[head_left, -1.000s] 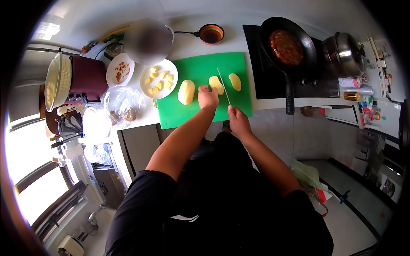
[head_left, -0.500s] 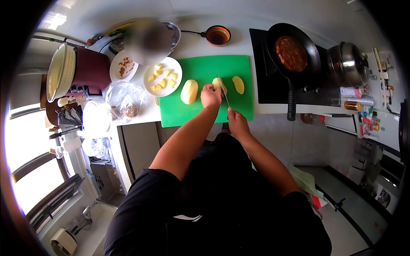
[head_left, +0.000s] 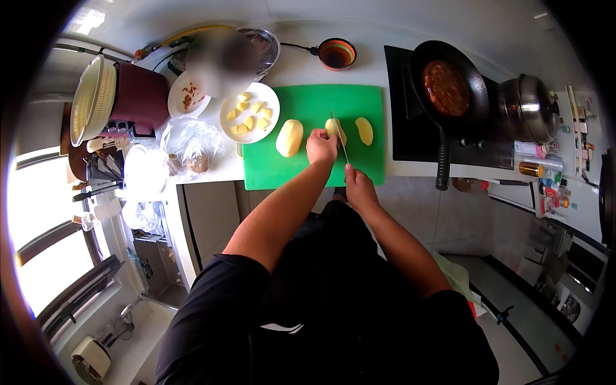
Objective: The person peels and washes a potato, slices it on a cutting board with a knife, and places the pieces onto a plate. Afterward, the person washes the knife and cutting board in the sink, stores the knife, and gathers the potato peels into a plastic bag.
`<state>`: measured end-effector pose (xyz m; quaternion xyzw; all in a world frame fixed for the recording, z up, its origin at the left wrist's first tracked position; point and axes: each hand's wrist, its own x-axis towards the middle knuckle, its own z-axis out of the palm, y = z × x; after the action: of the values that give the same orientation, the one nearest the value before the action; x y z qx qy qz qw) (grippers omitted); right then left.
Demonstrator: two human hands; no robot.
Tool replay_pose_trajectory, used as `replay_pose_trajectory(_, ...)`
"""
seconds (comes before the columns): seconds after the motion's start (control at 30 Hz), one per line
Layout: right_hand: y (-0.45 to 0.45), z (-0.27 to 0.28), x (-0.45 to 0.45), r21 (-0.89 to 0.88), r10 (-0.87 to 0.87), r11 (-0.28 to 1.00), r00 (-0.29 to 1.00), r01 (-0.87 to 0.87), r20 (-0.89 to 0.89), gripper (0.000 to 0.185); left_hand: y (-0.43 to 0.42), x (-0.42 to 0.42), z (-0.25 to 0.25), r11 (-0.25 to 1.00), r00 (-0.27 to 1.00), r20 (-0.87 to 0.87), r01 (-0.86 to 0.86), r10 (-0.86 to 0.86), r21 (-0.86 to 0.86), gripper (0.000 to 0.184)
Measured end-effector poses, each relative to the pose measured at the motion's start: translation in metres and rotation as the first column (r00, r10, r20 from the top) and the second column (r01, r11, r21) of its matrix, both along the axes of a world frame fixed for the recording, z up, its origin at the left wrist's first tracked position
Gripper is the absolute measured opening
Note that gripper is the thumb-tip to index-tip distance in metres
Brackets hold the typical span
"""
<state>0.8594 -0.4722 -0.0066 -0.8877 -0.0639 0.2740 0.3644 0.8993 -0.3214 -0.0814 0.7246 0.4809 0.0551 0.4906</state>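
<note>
One potato piece (head_left: 335, 128), partly hidden by left hand (head_left: 321, 146)

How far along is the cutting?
Looks done: the chunks on the plate. In hand: the left hand steadies a piece, with the knife from the right hand across it. Probably left: that piece, plus the big potato and the slice on the board, neither in chunks.

The cutting board (head_left: 282, 176) lay on the bench (head_left: 224, 170), with the plate (head_left: 257, 135) at its left edge and the pan (head_left: 476, 96) on the stove (head_left: 417, 142) to its right.
</note>
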Motion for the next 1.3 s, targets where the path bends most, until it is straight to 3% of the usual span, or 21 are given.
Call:
replay_pose_trajectory(0.13,0.011,-0.016,0.011,0.017,-0.019,1.0,1.0,0.019,0.0,0.055,0.0,-0.001,0.0,1.0,1.0,0.006,0.023,-0.023,0.01,0.025)
replay_pose_trajectory(0.2,0.016,-0.031,0.012,0.032,-0.008,0.999,0.994,0.004,0.108,0.055,0.001,-0.001,-0.001,1.0,0.999,0.047,0.008,-0.008,-0.014,0.024)
replay_pose_trajectory(0.33,0.017,-0.042,0.011,0.098,-0.035,0.995,0.996,0.027,0.08,0.058,0.002,-0.003,0.0,0.999,0.996,0.089,0.001,0.003,-0.041,0.019)
replay_pose_trajectory(0.4,0.014,-0.044,0.015,0.102,-0.126,0.984,0.975,0.146,-0.181,0.057,0.002,-0.004,-0.023,0.999,0.996,0.092,-0.005,0.009,-0.045,0.02)
replay_pose_trajectory(0.43,0.013,-0.041,0.014,0.101,-0.124,0.985,0.976,0.143,-0.18,0.057,0.003,-0.004,-0.036,0.998,0.996,0.094,0.001,0.004,-0.056,0.021)
replay_pose_trajectory(0.5,0.011,-0.028,0.012,0.102,-0.073,0.992,0.997,0.07,0.023,0.057,0.006,0.001,-0.068,0.995,0.996,0.086,0.031,-0.023,-0.095,0.023)
replay_pose_trajectory(0.53,0.011,-0.021,0.011,0.101,-0.072,0.992,0.997,0.069,0.024,0.057,0.007,0.004,-0.088,0.991,0.996,0.082,0.05,-0.04,-0.125,0.024)
replay_pose_trajectory(0.6,0.009,-0.009,0.012,0.141,-0.08,0.986,0.995,0.086,-0.052,0.059,0.003,0.004,-0.132,0.992,0.992,0.089,0.094,-0.087,-0.083,0.027)
replay_pose_trajectory(0.63,0.006,-0.007,0.011,0.141,-0.082,0.986,0.996,0.088,-0.048,0.059,-0.001,0.005,-0.134,0.992,0.988,0.096,0.112,-0.118,0.059,0.034)
replay_pose_trajectory(0.7,-0.005,-0.004,0.009,0.194,-0.245,0.944,0.961,0.267,-0.131,0.056,-0.011,0.009,-0.14,0.972,0.983,0.104,0.127,-0.149,0.198,0.042)
replay_pose_trajectory(0.87,-0.03,0.004,0.012,0.176,-0.266,0.935,0.938,0.307,-0.221,0.056,-0.024,0.017,-0.053,0.873,0.938,-0.197,0.34,-0.287,0.349,0.063)
replay_pose_trajectory(0.9,-0.033,-0.001,0.011,0.181,-0.227,0.951,0.962,0.253,-0.154,0.057,-0.023,0.018,-0.043,0.857,0.926,-0.233,0.367,-0.298,0.361,0.065)
replay_pose_trajectory(0.97,-0.036,-0.01,0.01,0.181,-0.188,0.963,0.978,0.201,-0.086,0.058,-0.01,0.017,-0.035,0.717,0.809,-0.315,0.587,-0.496,0.378,0.067)
replay_pose_trajectory(1.0,-0.037,-0.014,0.01,0.149,-0.17,0.972,0.983,0.179,-0.074,0.06,-0.004,0.014,-0.033,0.716,0.808,-0.316,0.588,-0.498,0.377,0.067)
replay_pose_trajectory(1.1,-0.031,-0.006,0.014,0.102,-0.129,0.986,0.99,0.134,-0.05,0.061,0.015,-0.004,-0.026,0.531,0.671,-0.274,0.725,-0.689,0.44,0.065)
replay_pose_trajectory(1.3,-0.015,-0.025,0.017,0.051,-0.082,0.995,0.996,0.081,0.033,0.06,0.026,-0.026,-0.016,0.643,0.772,-0.181,0.615,-0.609,0.456,0.06)
